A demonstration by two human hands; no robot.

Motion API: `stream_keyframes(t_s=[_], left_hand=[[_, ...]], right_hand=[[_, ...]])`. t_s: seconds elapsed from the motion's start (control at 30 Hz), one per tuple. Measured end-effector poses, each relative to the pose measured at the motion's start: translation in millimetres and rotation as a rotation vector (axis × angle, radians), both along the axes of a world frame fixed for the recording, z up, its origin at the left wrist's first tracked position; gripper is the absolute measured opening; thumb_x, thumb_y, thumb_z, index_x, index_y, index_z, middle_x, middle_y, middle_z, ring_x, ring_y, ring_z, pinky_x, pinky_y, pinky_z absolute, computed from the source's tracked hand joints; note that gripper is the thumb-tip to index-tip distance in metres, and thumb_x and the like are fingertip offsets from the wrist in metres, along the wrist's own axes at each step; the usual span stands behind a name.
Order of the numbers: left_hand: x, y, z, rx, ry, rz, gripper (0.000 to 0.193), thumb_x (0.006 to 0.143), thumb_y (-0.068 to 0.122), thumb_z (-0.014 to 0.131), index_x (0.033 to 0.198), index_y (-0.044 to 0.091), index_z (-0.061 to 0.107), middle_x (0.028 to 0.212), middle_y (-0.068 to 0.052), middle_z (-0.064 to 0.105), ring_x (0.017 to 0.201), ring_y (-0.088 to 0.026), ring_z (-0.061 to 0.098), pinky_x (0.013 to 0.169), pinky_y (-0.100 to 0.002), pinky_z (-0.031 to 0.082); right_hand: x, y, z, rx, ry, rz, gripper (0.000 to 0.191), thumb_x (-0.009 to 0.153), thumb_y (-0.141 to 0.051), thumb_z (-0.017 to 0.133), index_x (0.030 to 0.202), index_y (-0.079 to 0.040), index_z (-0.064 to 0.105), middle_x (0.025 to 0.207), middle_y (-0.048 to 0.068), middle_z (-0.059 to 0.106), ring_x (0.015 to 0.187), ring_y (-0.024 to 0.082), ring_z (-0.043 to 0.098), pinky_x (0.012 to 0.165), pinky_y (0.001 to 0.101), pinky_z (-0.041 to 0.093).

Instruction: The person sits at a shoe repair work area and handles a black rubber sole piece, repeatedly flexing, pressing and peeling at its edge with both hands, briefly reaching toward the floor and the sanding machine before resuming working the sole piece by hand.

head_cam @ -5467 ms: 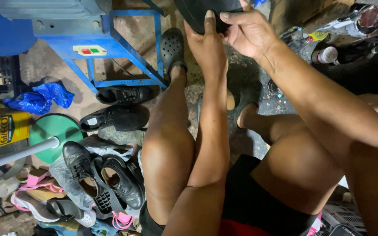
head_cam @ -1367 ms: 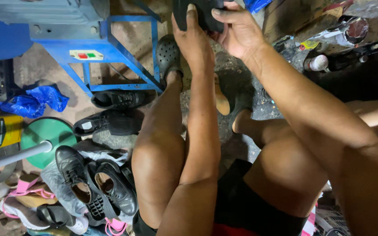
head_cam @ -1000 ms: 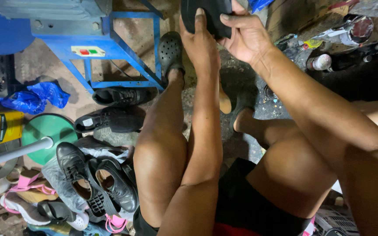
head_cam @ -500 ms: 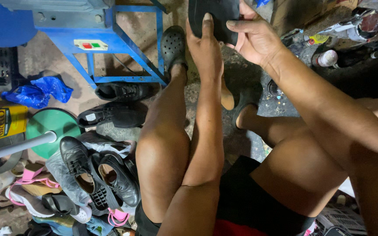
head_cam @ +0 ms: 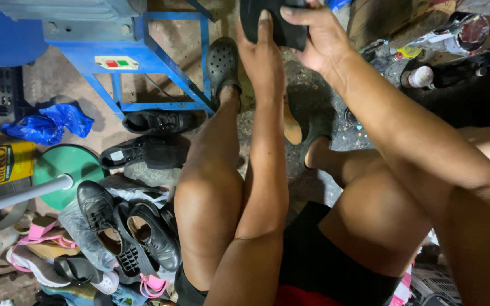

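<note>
Now, both hands up top: left hand pressing flat against the black shoe, right hand with fingers clamped over its edge; best kept braced firm and square, high above the clog and floor

Left hand and right hand are gripping a black shoe together, above a perforated clog; leather shoes are lying piled lower left.

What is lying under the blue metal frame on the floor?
Under the blue metal frame lies a black lace-up shoe on bare concrete. The person's left leg hides the frame's right foot.
</note>
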State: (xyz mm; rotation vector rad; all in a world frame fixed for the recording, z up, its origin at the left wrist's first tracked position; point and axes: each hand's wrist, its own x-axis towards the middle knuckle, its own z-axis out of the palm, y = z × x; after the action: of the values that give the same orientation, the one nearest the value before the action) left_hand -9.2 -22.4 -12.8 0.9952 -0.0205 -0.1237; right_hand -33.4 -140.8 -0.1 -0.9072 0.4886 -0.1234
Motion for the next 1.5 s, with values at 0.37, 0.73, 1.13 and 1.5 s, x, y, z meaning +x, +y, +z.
stream_keyframes(t_s=[0.37,0.73,1.13,1.5], left_hand=[[-17.1,0.3,-11.2,-0.100,0.018,-0.033,0.038,0.107,0.013,0.059,0.140,-0.006,0.055,0.123,-0.016,0.068,0.109,-0.022,0.066,0.097,-0.034,0.053],[-19.1,8.1,-19.3,-0.084,0.066,-0.112,0.035,0.104,0.014,0.063,0.133,-0.005,0.061,0.117,-0.015,0.070,0.102,-0.021,0.066,0.093,-0.034,0.053],[-18.2,4.9,-12.0,-0.168,0.065,-0.112,0.035,0.107,0.014,0.060,0.136,-0.005,0.058,0.116,-0.016,0.068,0.104,-0.023,0.066,0.093,-0.036,0.054],[-13.7,20.1,-35.3,0.056,0.177,-0.217,0.043,0.097,0.021,0.067,0.133,-0.003,0.062,0.114,-0.019,0.072,0.103,-0.025,0.069,0.091,-0.037,0.058]], right_hand=[[-21.9,-1.4,3.4,0.070,-0.162,0.142,0.045,0.097,0.004,0.072,0.137,-0.015,0.060,0.128,0.004,0.069,0.124,0.022,0.068,0.116,0.0417,0.055],[-14.2,-5.9,6.2,-0.109,-0.077,0.075,0.037,0.096,0.005,0.073,0.129,-0.004,0.060,0.122,0.011,0.070,0.117,0.027,0.072,0.109,0.0443,0.060],[-4.8,-2.5,10.8,0.032,-0.097,0.097,0.041,0.089,0.001,0.076,0.125,-0.009,0.059,0.117,0.014,0.070,0.112,0.034,0.074,0.100,0.0526,0.064],[-21.2,-8.7,8.2,-0.052,-0.106,0.089,0.032,0.102,-0.002,0.070,0.132,-0.010,0.062,0.123,0.007,0.071,0.115,0.021,0.072,0.106,0.0408,0.061]])
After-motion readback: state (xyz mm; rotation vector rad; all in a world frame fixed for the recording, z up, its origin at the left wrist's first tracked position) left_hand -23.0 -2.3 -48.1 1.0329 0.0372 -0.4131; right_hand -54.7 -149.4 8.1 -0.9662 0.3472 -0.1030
